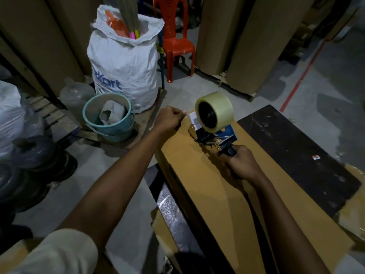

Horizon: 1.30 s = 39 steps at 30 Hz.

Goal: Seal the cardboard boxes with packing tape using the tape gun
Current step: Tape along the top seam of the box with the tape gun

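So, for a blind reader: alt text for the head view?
A person's right grip holds a tape gun on a cardboard box; the left grip pinches the tape end at its far edge. Behind: white sack, bucket, red chair.

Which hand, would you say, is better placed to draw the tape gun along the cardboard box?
The right hand: it grips the blue tape gun by its handle; the left hand pinches the tape end at the far edge of the brown cardboard box.

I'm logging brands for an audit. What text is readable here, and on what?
"kart" in blue, its start lost in a crease, on the white woven sack.
Too blurred: the smaller blue line below it.
Too small to read: the small red-and-white sticker on the black panel.
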{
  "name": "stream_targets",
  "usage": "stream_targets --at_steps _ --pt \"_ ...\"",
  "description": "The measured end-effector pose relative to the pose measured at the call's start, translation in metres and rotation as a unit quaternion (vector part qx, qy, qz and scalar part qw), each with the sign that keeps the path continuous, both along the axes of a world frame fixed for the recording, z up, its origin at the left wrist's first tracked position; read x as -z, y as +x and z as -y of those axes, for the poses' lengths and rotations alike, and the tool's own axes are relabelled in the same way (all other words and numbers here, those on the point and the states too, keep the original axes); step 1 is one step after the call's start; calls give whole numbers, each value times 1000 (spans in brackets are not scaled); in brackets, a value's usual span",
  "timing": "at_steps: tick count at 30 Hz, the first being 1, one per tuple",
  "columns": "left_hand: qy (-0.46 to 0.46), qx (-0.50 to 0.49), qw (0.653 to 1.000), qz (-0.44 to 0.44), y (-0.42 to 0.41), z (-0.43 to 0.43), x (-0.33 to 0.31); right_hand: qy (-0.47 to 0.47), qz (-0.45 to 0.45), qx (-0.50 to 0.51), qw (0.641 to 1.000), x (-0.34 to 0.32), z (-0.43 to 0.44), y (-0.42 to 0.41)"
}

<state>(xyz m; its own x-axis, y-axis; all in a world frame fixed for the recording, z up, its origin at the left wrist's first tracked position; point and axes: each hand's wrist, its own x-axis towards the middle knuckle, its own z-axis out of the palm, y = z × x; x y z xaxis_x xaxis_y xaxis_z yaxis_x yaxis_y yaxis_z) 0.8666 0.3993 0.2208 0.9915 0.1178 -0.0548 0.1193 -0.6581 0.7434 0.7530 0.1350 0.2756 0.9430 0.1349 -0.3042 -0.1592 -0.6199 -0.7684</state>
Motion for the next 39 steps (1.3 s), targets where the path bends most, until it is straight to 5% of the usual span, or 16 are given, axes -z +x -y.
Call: stream_targets --at_steps 17,21,24,31,37,39 --pt "25 -99 995 2 -3 12 7 -88 32 9 996 3 67 -68" --pt "167 -4 982 86 -16 19 9 -56 20 23 998 8 72 -72" --pt "315 157 933 68 -32 27 15 -33 7 24 999 7 71 -72" --pt "322 383 860 102 -97 32 16 -20 -1 29 999 -2 65 -73" --pt "327 230 914 70 -70 20 4 -30 -6 32 999 -11 60 -77" --pt "333 259 903 76 -75 28 6 -27 -15 32 999 -14 59 -78"
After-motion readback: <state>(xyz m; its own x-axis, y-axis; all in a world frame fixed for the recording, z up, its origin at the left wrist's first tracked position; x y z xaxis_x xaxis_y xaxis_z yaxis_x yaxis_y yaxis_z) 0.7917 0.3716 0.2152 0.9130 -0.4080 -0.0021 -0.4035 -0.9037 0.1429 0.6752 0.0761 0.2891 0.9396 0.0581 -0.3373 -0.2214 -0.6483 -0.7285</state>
